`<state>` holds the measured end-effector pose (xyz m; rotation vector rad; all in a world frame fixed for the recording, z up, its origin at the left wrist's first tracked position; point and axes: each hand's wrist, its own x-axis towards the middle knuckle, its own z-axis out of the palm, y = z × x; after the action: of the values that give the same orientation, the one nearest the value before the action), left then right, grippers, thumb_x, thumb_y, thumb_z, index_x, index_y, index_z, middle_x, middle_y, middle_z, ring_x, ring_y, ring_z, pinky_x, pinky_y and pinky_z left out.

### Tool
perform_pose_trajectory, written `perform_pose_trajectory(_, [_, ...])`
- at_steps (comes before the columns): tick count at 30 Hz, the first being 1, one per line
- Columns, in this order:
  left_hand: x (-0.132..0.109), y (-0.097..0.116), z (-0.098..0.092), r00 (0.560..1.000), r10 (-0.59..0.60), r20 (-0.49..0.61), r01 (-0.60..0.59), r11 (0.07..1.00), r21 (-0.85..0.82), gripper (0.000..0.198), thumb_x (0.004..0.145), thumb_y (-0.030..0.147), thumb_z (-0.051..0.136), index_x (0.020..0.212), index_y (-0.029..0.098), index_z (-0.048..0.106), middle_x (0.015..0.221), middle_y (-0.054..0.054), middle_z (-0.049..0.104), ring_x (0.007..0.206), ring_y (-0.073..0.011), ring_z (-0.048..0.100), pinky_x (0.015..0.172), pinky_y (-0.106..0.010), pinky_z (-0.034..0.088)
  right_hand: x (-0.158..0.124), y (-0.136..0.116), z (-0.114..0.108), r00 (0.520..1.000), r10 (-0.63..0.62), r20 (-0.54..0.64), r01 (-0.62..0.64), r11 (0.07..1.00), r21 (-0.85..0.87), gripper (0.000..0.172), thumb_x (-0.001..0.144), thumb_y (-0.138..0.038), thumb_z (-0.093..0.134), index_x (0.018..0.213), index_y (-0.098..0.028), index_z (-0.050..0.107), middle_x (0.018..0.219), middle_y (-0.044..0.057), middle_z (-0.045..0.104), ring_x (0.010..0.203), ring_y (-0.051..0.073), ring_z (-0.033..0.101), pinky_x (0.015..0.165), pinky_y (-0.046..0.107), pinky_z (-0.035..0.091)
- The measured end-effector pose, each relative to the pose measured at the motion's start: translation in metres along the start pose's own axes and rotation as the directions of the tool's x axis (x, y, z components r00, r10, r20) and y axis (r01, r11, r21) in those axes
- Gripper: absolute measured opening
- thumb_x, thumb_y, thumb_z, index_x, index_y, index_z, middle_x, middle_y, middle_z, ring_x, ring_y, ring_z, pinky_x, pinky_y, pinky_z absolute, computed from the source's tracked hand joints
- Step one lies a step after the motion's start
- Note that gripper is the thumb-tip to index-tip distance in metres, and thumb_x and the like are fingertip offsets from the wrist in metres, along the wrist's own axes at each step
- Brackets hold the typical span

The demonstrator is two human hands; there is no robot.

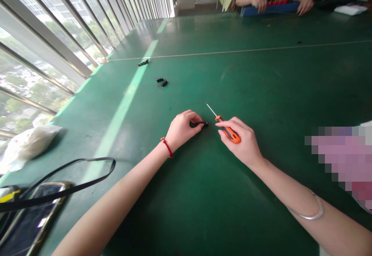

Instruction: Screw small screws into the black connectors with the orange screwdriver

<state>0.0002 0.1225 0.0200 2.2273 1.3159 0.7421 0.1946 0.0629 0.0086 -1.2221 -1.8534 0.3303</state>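
Note:
My left hand [183, 129] rests on the green table [261, 78] with its fingers closed round a small black part [203, 123]. A red cord is tied round that wrist. My right hand [242, 141] lies just to the right, closed on an orange-and-black screwdriver [228, 131]. Its thin metal shaft [210, 109] points up and to the left, away from me. A silver bangle sits on my right forearm. The black part and the screwdriver handle lie a few centimetres apart.
Two small black parts [162, 81] and another black piece [143, 62] lie farther up the table. A white plastic bag [27, 143], a phone [31, 217] and a black strap [72, 178] are at the left. Across the table a person's hands [281, 2] hold a blue tray.

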Motion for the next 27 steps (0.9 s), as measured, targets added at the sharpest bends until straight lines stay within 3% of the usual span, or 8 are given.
perform_pose_trajectory(6, [0.000, -0.002, 0.000, 1.000, 0.006, 0.017, -0.006, 1.000, -0.010, 0.009, 0.076, 0.023, 0.061, 0.080, 0.018, 0.067, 0.081, -0.001, 0.064, 0.073, -0.0135, 0.060, 0.069, -0.026, 0.049, 0.000, 0.000, 0.000, 1.000, -0.006, -0.008, 0.006, 1.000, -0.001, 0.016, 0.082, -0.018, 0.056, 0.096, -0.021, 0.064, 0.080, 0.002, 0.057, 0.071, 0.015, 0.056, 0.068, 0.029, 0.045])
perform_pose_trajectory(11, [-0.003, -0.002, 0.004, 1.000, 0.012, -0.009, -0.012, 1.000, -0.017, 0.017, 0.074, 0.021, 0.064, 0.091, 0.017, 0.065, 0.083, -0.002, 0.064, 0.080, -0.0158, 0.060, 0.074, -0.028, 0.050, 0.001, -0.002, -0.001, 0.998, -0.041, -0.044, 0.041, 0.999, 0.003, 0.014, 0.082, -0.018, 0.057, 0.094, -0.021, 0.064, 0.079, 0.002, 0.059, 0.070, 0.014, 0.057, 0.066, 0.029, 0.045])
perform_pose_trajectory(19, [-0.008, -0.003, 0.007, 0.993, 0.055, -0.103, -0.054, 0.999, 0.006, 0.008, 0.080, 0.019, 0.058, 0.085, 0.018, 0.065, 0.088, -0.002, 0.064, 0.083, -0.0150, 0.060, 0.074, -0.026, 0.049, -0.010, -0.012, -0.007, 0.951, -0.108, -0.288, 0.138, 0.987, 0.085, 0.012, 0.077, -0.010, 0.058, 0.082, -0.021, 0.060, 0.072, 0.001, 0.061, 0.066, 0.013, 0.055, 0.063, 0.028, 0.046])
perform_pose_trajectory(27, [-0.009, -0.005, 0.006, 0.993, 0.066, -0.097, -0.069, 0.997, -0.026, 0.009, 0.080, 0.016, 0.059, 0.087, 0.018, 0.064, 0.086, -0.001, 0.065, 0.079, -0.0131, 0.061, 0.072, -0.024, 0.049, -0.010, -0.019, -0.006, 0.952, -0.225, -0.207, 0.249, 0.964, 0.095, 0.013, 0.078, -0.007, 0.054, 0.080, -0.020, 0.056, 0.065, -0.001, 0.058, 0.059, 0.011, 0.050, 0.059, 0.028, 0.044])
